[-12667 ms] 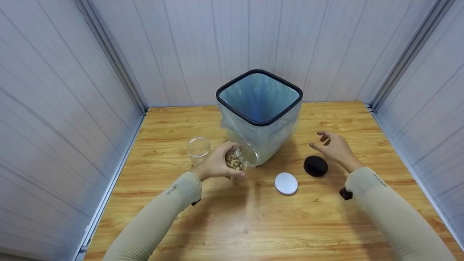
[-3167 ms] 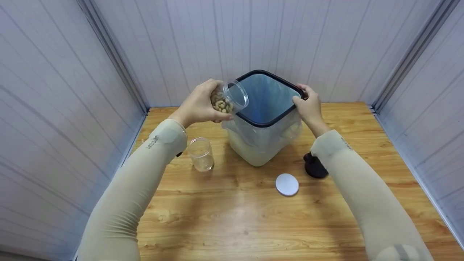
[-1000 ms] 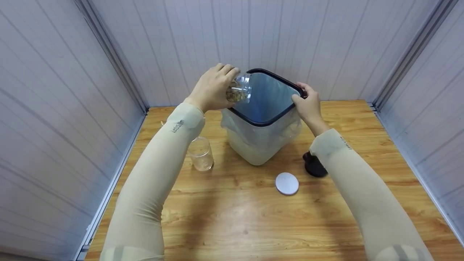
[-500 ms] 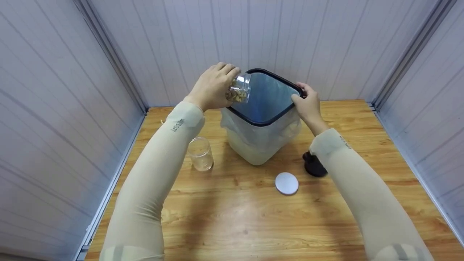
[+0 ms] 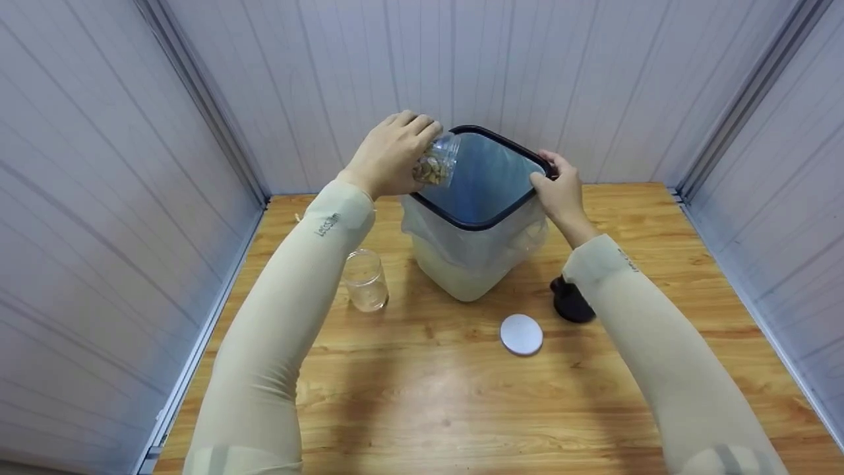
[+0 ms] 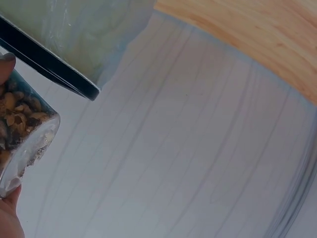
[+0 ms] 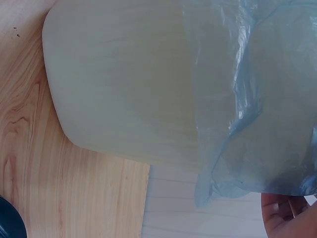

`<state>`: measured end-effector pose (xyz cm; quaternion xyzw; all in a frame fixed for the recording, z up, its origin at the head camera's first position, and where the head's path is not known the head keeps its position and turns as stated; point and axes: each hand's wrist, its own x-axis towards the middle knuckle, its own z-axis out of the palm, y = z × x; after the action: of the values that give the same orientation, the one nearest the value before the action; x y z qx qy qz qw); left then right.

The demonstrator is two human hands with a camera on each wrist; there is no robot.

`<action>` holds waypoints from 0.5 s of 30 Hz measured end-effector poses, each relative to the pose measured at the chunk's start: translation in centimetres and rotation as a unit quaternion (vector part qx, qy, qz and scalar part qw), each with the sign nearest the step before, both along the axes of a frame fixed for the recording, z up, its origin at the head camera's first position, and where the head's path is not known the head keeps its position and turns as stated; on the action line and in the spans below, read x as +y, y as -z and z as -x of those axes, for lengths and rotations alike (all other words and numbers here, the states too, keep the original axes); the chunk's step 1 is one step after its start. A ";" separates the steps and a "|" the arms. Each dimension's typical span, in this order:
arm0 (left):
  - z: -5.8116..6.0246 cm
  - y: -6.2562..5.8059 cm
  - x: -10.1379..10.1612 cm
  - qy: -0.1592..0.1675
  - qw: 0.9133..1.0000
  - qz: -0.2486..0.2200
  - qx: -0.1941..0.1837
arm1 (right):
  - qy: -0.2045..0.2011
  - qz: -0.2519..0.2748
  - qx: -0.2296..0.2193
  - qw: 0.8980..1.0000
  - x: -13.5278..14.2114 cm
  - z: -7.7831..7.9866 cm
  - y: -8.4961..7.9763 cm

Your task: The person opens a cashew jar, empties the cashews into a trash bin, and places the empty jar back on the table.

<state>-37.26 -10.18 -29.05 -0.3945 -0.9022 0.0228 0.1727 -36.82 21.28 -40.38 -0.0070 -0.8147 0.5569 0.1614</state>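
Observation:
My left hand grips a clear plastic jar holding cashew nuts. The jar is tipped, its mouth toward the inside of the trash can and over the left side of its black rim. A translucent blue bag lines the can and hangs folded over the outside. My right hand pinches the rim at its right corner, thumb on the inner side and fingers outside. In the left wrist view the jar's base faces the camera side, with nuts against the wall.
A second clear jar stands upright left of the can. A round white lid lies on the wooden table in front. A black round-based object is partly hidden by the right sleeve. White panel walls enclose the table.
Since the earliest frame, the left hand has raised the jar from the table area to the rim and tilted it further. The right hand has moved from the black object to the rim.

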 end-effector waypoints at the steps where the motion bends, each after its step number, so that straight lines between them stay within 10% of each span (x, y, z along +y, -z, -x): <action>1: 0.0 0.0 0.0 0.000 1.000 0.001 0.000 | 0.000 0.000 0.000 1.000 0.0 0.0 0.0; 15: -0.1 -0.1 0.1 0.002 1.000 0.026 0.009 | 0.001 0.001 -0.001 1.000 0.1 0.1 0.1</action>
<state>-37.18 -10.04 -28.93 -0.4006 -0.8989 0.0490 0.1706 -36.97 21.40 -40.52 -0.0087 -0.8142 0.5576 0.1616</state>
